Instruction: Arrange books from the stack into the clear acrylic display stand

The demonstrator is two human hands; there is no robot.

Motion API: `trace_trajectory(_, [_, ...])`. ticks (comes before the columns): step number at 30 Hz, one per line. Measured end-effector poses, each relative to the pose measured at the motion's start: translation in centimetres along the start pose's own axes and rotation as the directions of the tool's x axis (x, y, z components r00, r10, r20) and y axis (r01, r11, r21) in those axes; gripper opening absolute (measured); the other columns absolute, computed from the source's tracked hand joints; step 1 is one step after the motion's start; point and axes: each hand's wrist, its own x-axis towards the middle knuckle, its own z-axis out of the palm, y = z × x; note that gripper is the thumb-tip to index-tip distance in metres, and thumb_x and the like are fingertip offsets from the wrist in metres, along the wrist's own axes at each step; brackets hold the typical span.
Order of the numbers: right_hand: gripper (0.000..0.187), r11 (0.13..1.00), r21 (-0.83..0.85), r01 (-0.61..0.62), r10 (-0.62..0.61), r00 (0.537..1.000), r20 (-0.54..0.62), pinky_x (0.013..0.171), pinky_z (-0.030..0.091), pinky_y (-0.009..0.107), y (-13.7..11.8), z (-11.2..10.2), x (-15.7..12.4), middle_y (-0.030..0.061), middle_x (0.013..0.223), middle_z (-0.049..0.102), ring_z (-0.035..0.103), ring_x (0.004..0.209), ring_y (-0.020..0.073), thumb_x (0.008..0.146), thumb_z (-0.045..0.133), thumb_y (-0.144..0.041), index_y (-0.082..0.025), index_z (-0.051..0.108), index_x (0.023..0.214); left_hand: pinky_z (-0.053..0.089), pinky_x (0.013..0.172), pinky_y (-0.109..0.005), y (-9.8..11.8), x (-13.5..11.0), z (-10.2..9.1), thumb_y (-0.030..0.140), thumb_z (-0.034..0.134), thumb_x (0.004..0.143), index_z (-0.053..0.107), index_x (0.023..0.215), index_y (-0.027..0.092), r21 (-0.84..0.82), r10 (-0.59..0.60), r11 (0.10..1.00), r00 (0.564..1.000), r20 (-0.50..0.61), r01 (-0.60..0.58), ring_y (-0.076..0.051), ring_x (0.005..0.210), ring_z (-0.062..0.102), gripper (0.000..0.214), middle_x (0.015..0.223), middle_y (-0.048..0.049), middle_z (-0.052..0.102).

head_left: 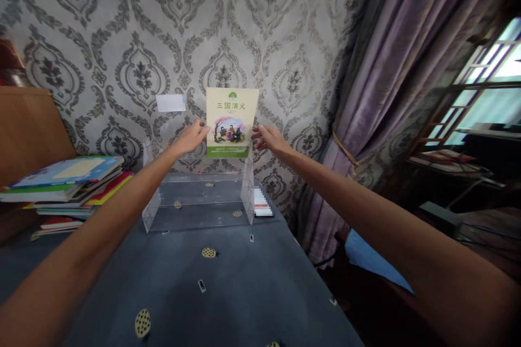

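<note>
An upright book (232,119) with a cream cover, green Chinese title, a picture of seated figures and a green band along the bottom faces me. My left hand (192,136) grips its left edge, and my right hand (270,139) has its fingers closed at the right edge. Under the book, a clear plastic rack (147,211) with two side panels stands on the table. The book's lower right corner lines up with the top of the rack's right panel (247,195); whether they touch I cannot tell.
A stack of books (69,184) lies on the left of the dark blue patterned tablecloth (244,293). A phone-like object (263,203), its screen pixelated, rests right of the rack. Patterned wallpaper (293,54) is behind; a purple curtain (366,97) hangs past the table's right edge.
</note>
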Motion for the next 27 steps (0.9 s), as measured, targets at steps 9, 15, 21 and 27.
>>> trace_trajectory(9, [0.037, 0.99, -0.055, 0.13, -0.14, 0.957, -0.253, 0.051, 0.045, 0.029, 4.3, 1.9, -9.4, 0.0028, 0.064, 0.061, 0.056, 0.051, 0.0172, 0.092, 0.046, -0.052, -0.022, 0.056, 0.073, 0.039, 0.108, -0.043, -1.6, -10.1, -1.7, 0.031, 0.043, 0.099, 0.054, 0.122, 0.013, 0.384, 0.218, 0.913, 0.96, -0.176, -0.137, -0.029, 0.123, 0.051, 0.031, 0.121, -0.015, 0.064])
trace_trajectory(15, [0.049, 0.996, 0.047, -0.073, 0.05, 0.922, 0.385, 0.049, 0.046, 0.029, 8.8, 6.4, -19.2, 0.0, 0.051, 0.058, 0.057, 0.045, 0.0173, 0.081, 0.054, -0.069, -0.022, 0.06, 0.068, 0.032, 0.112, -0.056, -7.9, -17.9, -5.5, 0.025, 0.042, 0.097, 0.058, 0.125, 0.015, 0.613, 0.113, 0.789, 0.991, -0.071, -0.046, -0.035, 0.135, 0.044, 0.034, 0.133, -0.0164, 0.062])
trace_trajectory(21, [0.056, 0.956, 0.095, -0.277, 0.2, 0.857, 0.475, 0.045, 0.046, 0.027, 10.9, 9.7, -22.6, 0.0028, 0.065, 0.066, 0.061, 0.047, 0.0155, 0.069, 0.059, -0.075, -0.019, 0.065, 0.075, 0.028, 0.117, -0.052, -9.2, -19.0, -8.1, 0.022, 0.04, 0.098, 0.06, 0.127, 0.021, 0.612, 0.218, 0.764, 0.974, 0.055, -0.206, -0.028, 0.135, 0.047, 0.036, 0.136, -0.0113, 0.062])
trace_trajectory(27, [0.059, 0.957, 0.137, -0.256, 0.189, 0.909, 0.372, 0.044, 0.05, 0.031, 11.9, 9.9, -23.3, 0.0062, 0.066, 0.069, 0.063, 0.05, 0.0193, 0.069, 0.059, -0.079, -0.021, 0.069, 0.075, 0.036, 0.109, -0.051, -11.2, -20.1, -9.5, 0.023, 0.037, 0.096, 0.057, 0.126, 0.013, 0.687, 0.052, 0.726, 0.998, -0.03, -0.017, -0.032, 0.124, 0.054, 0.037, 0.128, -0.0194, 0.063])
